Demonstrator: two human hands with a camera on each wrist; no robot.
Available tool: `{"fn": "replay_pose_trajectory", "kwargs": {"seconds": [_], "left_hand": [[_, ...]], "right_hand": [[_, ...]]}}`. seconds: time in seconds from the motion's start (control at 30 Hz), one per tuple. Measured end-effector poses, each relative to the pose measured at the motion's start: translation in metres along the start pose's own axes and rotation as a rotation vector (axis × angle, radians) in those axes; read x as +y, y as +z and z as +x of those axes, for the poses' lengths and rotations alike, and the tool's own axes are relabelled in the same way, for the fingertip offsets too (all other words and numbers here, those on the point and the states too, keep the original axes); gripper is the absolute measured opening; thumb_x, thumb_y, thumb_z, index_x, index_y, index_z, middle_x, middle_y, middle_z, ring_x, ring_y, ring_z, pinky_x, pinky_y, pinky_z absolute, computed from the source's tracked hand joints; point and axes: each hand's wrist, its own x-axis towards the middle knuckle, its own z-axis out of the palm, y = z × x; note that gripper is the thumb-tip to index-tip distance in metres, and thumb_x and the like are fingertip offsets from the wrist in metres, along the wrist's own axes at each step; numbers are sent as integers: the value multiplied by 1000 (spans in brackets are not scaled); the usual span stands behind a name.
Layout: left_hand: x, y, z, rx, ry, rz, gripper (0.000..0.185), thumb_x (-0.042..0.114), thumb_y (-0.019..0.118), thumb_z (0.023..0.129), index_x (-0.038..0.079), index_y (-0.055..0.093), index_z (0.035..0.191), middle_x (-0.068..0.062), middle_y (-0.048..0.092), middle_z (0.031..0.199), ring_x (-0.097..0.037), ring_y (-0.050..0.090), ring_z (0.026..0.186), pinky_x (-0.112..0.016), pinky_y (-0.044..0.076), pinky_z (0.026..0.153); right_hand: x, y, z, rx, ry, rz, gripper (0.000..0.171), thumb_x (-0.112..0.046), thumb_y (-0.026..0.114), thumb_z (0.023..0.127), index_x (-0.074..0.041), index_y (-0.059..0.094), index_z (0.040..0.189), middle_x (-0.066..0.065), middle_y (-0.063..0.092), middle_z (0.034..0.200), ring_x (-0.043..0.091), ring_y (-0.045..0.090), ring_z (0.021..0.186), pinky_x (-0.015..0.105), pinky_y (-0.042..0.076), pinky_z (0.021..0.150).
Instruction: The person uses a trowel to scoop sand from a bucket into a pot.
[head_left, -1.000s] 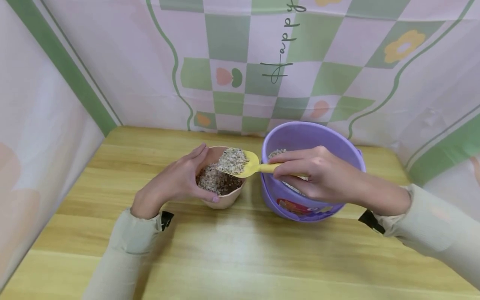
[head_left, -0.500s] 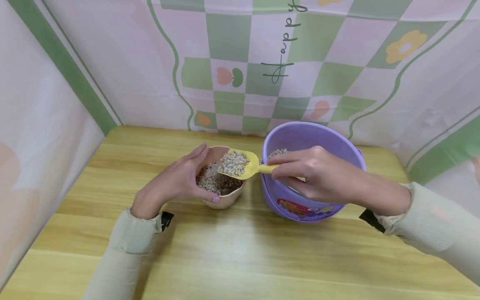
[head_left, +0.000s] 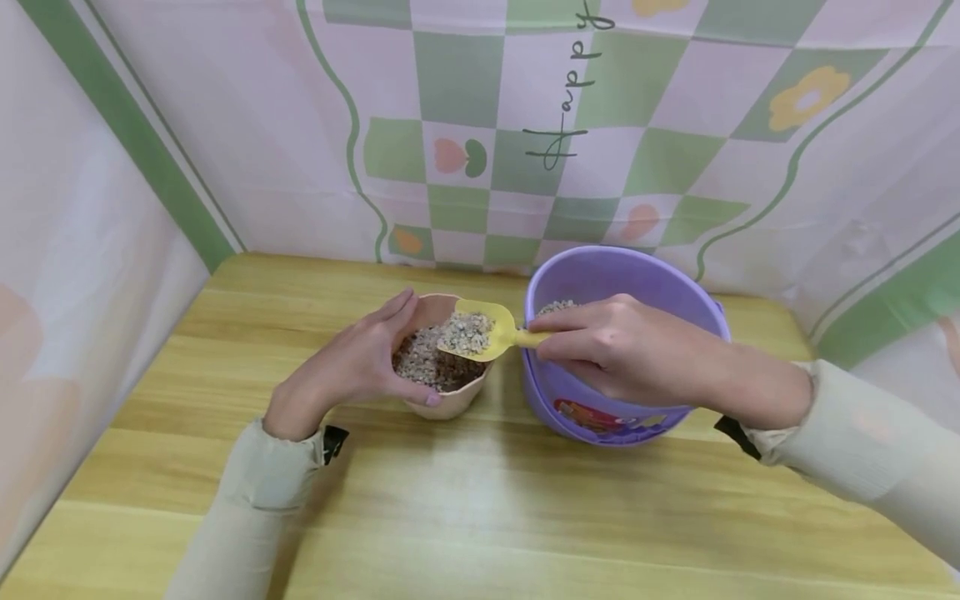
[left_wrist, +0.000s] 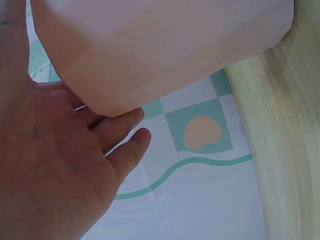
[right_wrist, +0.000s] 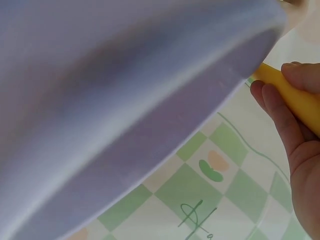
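Bucket [head_left: 637, 275], purple, sits right of centre on the wooden table [head_left: 480, 508]; a pink pot [head_left: 450, 400] stands just left of it. Left hand [head_left: 345, 367] cups the pot, fingers curled round it. Right hand [head_left: 622, 350] pinches a yellow scoop [head_left: 487, 329], tilted over the pot, granules [head_left: 467, 332] inside.
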Motion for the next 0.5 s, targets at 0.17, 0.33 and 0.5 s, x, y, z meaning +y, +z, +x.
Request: {"fn": "replay_pose_trajectory", "kwargs": {"seconds": [0.17, 0.33, 0.5], "left_hand": [[0, 1, 1, 3, 7, 10, 138, 69, 84, 61, -1, 15, 157, -17, 10, 165, -37, 23, 147, -50, 28, 116], [1, 2, 0, -1, -8, 0, 138, 69, 84, 60, 1, 14, 158, -15, 9, 165, -36, 22, 147, -50, 28, 116], [0, 2, 0, 4, -10, 2, 137, 68, 85, 61, 2, 15, 158, -15, 9, 165, -36, 23, 147, -51, 28, 115]], "right_hand": [[1, -2, 2, -43, -6, -3, 24, 10, 67, 78, -5, 71, 96, 12, 71, 111, 25, 72, 95, 35, 59, 69], [2, -3, 4, -65, -3, -2, 30, 13, 69, 74, -6, 71, 97, 11, 71, 110, 24, 72, 91, 34, 59, 72], [7, -6, 8, -66, 7, 38, 27, 12, 73, 75, -7, 72, 94, 9, 71, 106, 21, 72, 86, 31, 59, 69]]}}
